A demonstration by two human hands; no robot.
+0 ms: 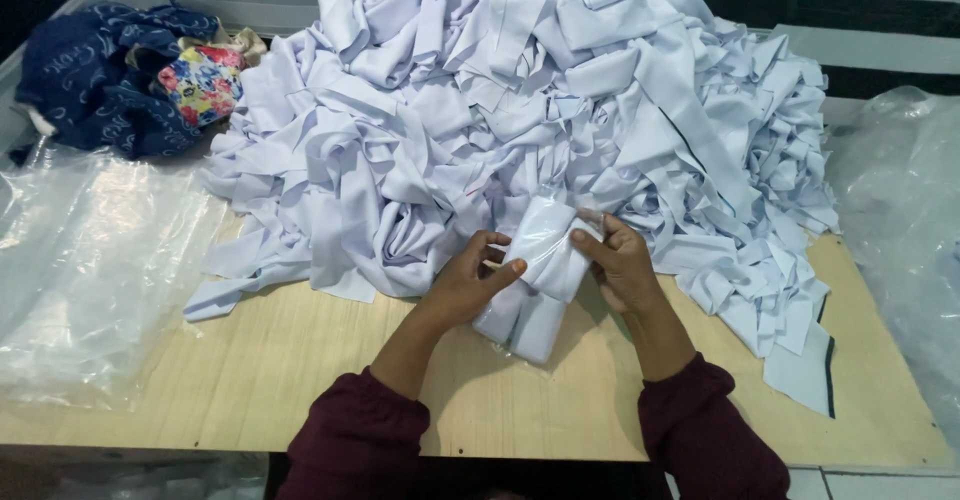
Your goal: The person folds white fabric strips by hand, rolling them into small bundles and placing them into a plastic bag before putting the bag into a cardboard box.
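White folded cloth (535, 285), wrapped in a clear plastic sleeve, sits between 2 hands just above the near-middle of the tabletop (300, 360), its lower end touching or almost touching the pale wood. The left hand (470, 280) is closed on the bundle's left side, thumb laid across the front and fingers curled behind. The right hand (620, 265) grips the upper right part of the same bundle, fingers bent over its top edge where the plastic shines. Both forearms come in from the near edge, in dark maroon sleeves (355, 440).

Just beyond the hands rises a big heap of white fabric pieces (520, 100), loosely folded and tangled, covering most of the far half of the tabletop and spilling toward the right edge. Some pieces at the near right lie flat, 1 showing a thin dark line along its side. The bundle's top touches the foot of this heap.

At the far left lies a dark blue patterned cloth (90, 80), and tucked against it a small floral cloth (205, 82) in pink, yellow and blue. Crumpled clear plastic sheeting (90, 270) covers the left end of the tabletop, and more clear plastic (905, 220) lies beyond the right edge.
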